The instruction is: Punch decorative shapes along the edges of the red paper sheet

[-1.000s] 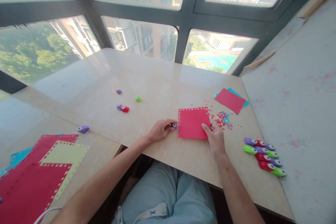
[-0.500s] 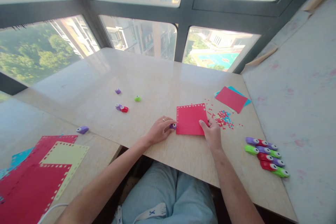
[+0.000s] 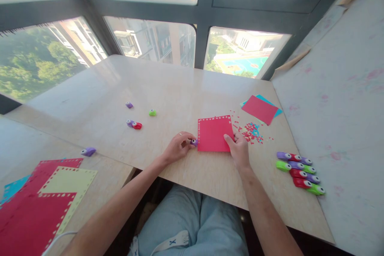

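The left hand (image 3: pixel 177 148) is grasping a purple punch (image 3: pixel 194 142) at the left edge of a red card (image 3: pixel 213 135) sitting between both hands; the right hand (image 3: pixel 240 151) is pinching its right side. Farther right, paper bits (image 3: pixel 252 133) are lying.

A straight pass between the fingers of the left hand (image 3: pixel 177 148) and those of the right hand (image 3: pixel 239 150) is blocked by the purple punch (image 3: pixel 194 142) and the red sheet (image 3: pixel 213 135). Ahead of the left fingers, bare tabletop (image 3: pixel 186 92) runs through to the window frame (image 3: pixel 203 40). Left of them lie 4 small punches (image 3: pixel 153 113), 2 touching, the others with open lanes around. Just beyond the right fingers, scattered paper bits (image 3: pixel 252 133) lie in the way, then stacked sheets (image 3: pixel 260 109). Right of those fingers, a bare strip reaches 4 punch rows (image 3: pixel 297 173), with the wall (image 3: pixel 336 128) behind. Nearer than both sets of fingers, open tabletop lies between the forearms (image 3: pixel 265 206).
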Available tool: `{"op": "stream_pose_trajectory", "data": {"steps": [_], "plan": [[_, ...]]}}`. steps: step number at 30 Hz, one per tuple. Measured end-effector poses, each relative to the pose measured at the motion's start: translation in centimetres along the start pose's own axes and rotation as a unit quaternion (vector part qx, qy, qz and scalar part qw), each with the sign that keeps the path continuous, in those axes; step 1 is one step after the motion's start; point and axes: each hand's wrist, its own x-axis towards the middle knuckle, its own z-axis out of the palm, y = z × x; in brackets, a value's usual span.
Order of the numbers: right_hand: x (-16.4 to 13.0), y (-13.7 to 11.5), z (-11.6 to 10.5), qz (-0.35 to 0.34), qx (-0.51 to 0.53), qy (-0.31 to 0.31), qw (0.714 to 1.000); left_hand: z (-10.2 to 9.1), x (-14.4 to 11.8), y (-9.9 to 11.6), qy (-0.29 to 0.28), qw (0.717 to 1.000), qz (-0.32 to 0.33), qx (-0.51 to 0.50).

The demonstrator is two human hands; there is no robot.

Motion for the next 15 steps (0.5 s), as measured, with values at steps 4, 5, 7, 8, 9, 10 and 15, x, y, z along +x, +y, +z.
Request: {"op": "stream_pose_trajectory", "data": {"steps": [4, 5, 7, 8, 9, 10, 15], "plan": [[0.02, 0.26, 0.01, 0.006, 0.008, -0.003, 1.0, -0.02, 0.11, 0.3, 0.003, 0.998, -0.041, -0.036], [0.01, 0.24, 0.01, 0.005, 0.008, -0.003, 1.0, -0.03, 0.13, 0.37, 0.0, 0.998, -0.046, -0.04], [-0.04, 0.15, 0.03, 0.003, 0.005, -0.003, 1.0, -0.06, 0.17, 0.5, -0.005, 0.998, -0.053, -0.046], [-0.07, 0.09, 0.05, 0.0, 0.002, -0.002, 1.0, -0.08, 0.18, 0.56, -0.007, 0.997, -0.054, -0.046], [-0.1, 0.03, 0.07, -0.002, -0.002, 0.0, 1.0, -0.09, 0.18, 0.6, -0.009, 0.997, -0.054, -0.045], [-0.14, -0.01, 0.1, -0.005, -0.007, 0.002, 1.0, -0.1, 0.18, 0.63, -0.01, 0.998, -0.053, -0.043], [-0.27, -0.02, 0.21, -0.009, -0.015, 0.016, 1.0, -0.12, 0.2, 0.65, -0.015, 0.999, -0.041, -0.032]]}}
